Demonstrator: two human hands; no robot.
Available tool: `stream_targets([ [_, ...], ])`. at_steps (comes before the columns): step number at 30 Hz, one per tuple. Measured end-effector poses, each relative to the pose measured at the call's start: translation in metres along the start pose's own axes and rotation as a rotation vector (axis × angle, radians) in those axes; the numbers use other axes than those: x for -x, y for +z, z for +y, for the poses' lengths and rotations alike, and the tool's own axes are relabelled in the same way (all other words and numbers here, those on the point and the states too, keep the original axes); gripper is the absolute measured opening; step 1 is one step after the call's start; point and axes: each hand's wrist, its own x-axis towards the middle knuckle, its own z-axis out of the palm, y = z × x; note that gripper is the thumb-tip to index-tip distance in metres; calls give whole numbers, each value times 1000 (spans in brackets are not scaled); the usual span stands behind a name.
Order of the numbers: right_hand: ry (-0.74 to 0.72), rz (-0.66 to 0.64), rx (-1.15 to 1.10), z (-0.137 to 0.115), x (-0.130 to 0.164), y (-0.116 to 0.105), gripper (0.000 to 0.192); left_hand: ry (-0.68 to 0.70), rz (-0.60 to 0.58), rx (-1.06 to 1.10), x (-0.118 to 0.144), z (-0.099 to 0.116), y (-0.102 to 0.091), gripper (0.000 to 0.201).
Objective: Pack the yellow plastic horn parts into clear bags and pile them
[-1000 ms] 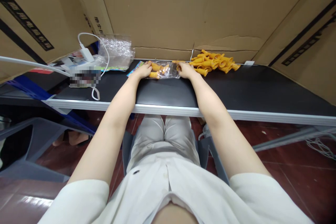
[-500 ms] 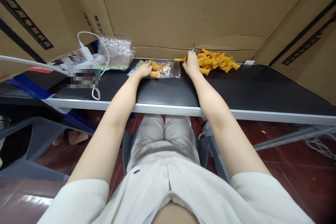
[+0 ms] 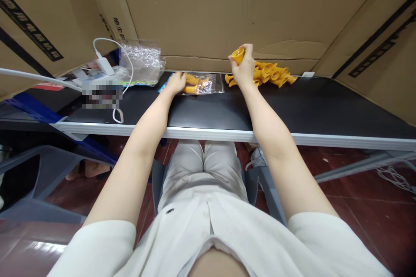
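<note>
Orange plastic trumpet-shaped piece (image 3: pixel 237 55) sits pinched in the right hand (image 3: pixel 244 68), upper centre of frame, lifted off the black tabletop (image 3: pixel 312 104) w/ its open bell end facing up toward the camera; fingers curled snug round it, so a closed grip on that one piece. Just right of and partly behind that hand lies a loose pile of the same orange pieces (image 3: pixel 271 74), against the cardboard wall (image 3: pixel 201 13) at the back edge of the table. Left hand (image 3: pixel 176 83) is left of centre, palm down and flattened on the left end of a clear plastic bag (image 3: pixel 201 84) that lies flat on the tabletop; a few orange pieces show inside it. That hand presses on the bag, fingers not closed round anything. Bag and right hand are near each other but apart, a strip of bare black surface between. Upper left of frame: crumpled clear bags (image 3: pixel 143 58) w/ a white charger and cable (image 3: pixel 105 66) beside them, more clutter there too small to tell. Cardboard boxes w/ black print stand at left and right edges. Lower frame: white shirt, light trousers, red-brown floor under the table's silver edge
</note>
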Motion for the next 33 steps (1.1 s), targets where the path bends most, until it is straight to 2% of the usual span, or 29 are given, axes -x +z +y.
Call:
stream_targets([
  [8, -111, -430, 69, -3, 7, 15, 51, -37, 4, 36, 11, 8, -10, 62],
  [12, -113, -503, 81, -4, 9, 10, 56, -44, -2, 49, 12, 10, -10, 61],
  [17, 30, -553, 276, -3, 9, 4, 38, -62, 40, 3, 5, 4, -6, 61],
  [20, 35, -603, 268, -1, 9, 3, 31, -60, 3, -31, 3, -1, -4, 64],
  [23, -21, -562, 211, -1, 10, 1, 22, -50, -62, -36, 3, -2, -4, 68],
  [28, -82, -475, 128, -8, 11, -1, 27, -36, -97, -44, 8, 3, -8, 68],
  [31, -80, -428, 84, -14, 12, -1, 24, -8, -112, -36, 5, -1, -6, 68],
  [33, -55, -410, 26, -19, 13, 0, 24, 56, -95, -16, -1, -7, -1, 68],
])
